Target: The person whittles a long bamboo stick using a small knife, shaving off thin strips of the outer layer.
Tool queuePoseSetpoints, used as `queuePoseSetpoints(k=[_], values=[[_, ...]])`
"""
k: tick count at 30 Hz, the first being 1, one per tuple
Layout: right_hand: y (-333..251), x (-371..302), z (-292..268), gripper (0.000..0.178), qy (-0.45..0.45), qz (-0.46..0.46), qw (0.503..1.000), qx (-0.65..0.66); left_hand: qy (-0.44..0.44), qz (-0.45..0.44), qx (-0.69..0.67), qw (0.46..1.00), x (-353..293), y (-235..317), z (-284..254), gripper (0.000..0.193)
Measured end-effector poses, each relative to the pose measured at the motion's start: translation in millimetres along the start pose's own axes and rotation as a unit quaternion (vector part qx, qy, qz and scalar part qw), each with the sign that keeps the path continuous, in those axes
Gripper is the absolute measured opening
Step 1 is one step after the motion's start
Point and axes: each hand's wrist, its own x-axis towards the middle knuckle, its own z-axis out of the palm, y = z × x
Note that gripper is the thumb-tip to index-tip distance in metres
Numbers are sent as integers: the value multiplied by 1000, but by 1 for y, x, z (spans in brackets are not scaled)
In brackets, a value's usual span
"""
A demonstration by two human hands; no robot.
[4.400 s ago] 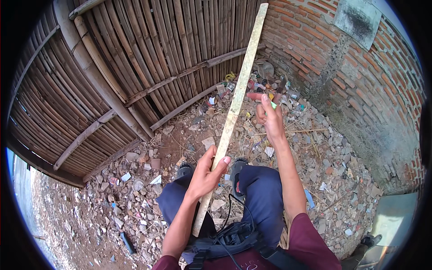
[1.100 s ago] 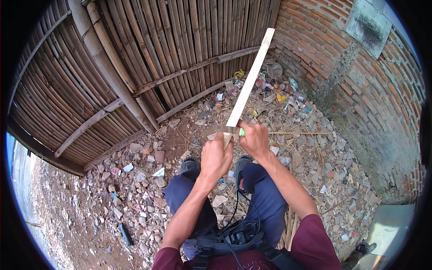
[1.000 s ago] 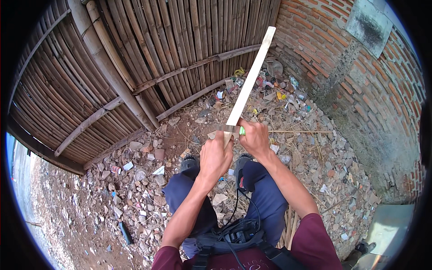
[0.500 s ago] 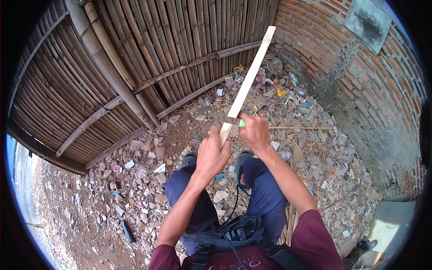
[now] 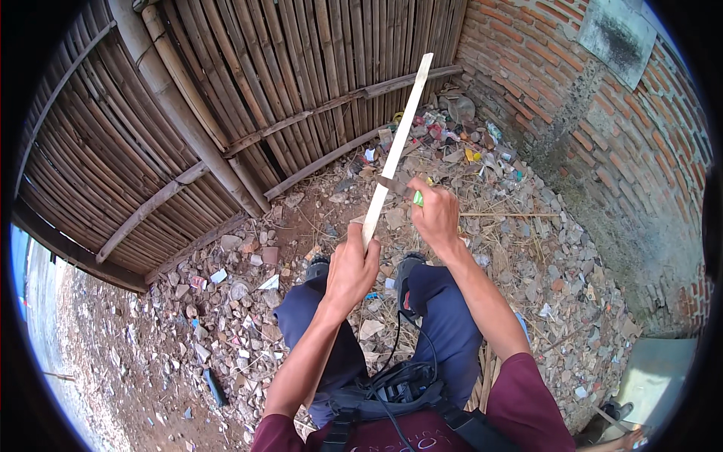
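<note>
While the pale bamboo slat (image 5: pixel 398 147) slants up and away toward the bamboo fence (image 5: pixel 286 83), its lower end sits inside the left hand (image 5: pixel 351 270), whose fingers are clenched around it. Just beside, the right hand (image 5: pixel 434 215) grips a green-handled knife (image 5: pixel 398 188), its blade laid against the slat's edge above the rubble-strewn ground (image 5: pixel 527 256).

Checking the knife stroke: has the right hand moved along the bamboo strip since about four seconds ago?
Yes. The right hand has come back down the bamboo strip, away from the bamboo fence, close to the left hand.
</note>
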Motion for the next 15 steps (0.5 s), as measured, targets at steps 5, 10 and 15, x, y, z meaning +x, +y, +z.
queuePoseSetpoints(k=[5, 10, 15], values=[[-15, -3, 8, 20, -48, -74, 996, -4, 26, 38, -42, 998, 9, 11, -1, 27], [-21, -3, 12, 22, -54, -91, 994, 5, 32, 40, -107, 993, 17, 10, 1, 30], [-7, -2, 18, 24, -69, -98, 993, -3, 47, 61, -117, 990, 18, 5, 9, 31]])
